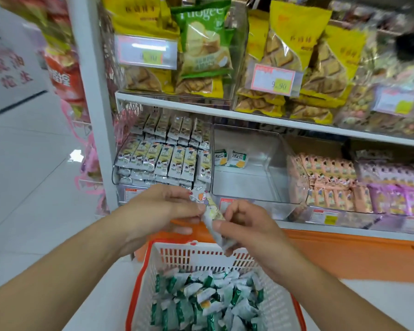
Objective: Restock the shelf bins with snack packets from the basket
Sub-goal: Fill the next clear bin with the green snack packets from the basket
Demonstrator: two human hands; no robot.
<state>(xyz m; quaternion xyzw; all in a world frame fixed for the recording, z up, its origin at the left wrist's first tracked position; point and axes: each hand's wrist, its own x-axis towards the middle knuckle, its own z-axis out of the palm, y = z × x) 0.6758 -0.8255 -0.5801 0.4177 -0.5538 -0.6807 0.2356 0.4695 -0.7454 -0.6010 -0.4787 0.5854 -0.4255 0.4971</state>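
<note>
Both hands meet above the basket [276, 304] on one long white snack packet [212, 217] with a cartoon print. My left hand [163, 211] pinches its upper end, my right hand [245, 226] grips its lower part. The white basket with an orange rim holds several green-and-white packets [208, 299]. Straight ahead on the lower shelf stands a clear bin [251, 187] holding two green-and-white packets [230, 158] at its back. To its left, a clear bin [116, 173] is packed with several cartoon-print packets [165, 161] like the one I hold.
Pink packets [330, 182] and purple packets [397, 187] fill the bins to the right. Yellow biscuit bags [294, 60] and a green bag [204, 41] sit on the upper shelf. A white upright post [91, 91] bounds the shelf on the left. An orange base panel [344, 254] runs below.
</note>
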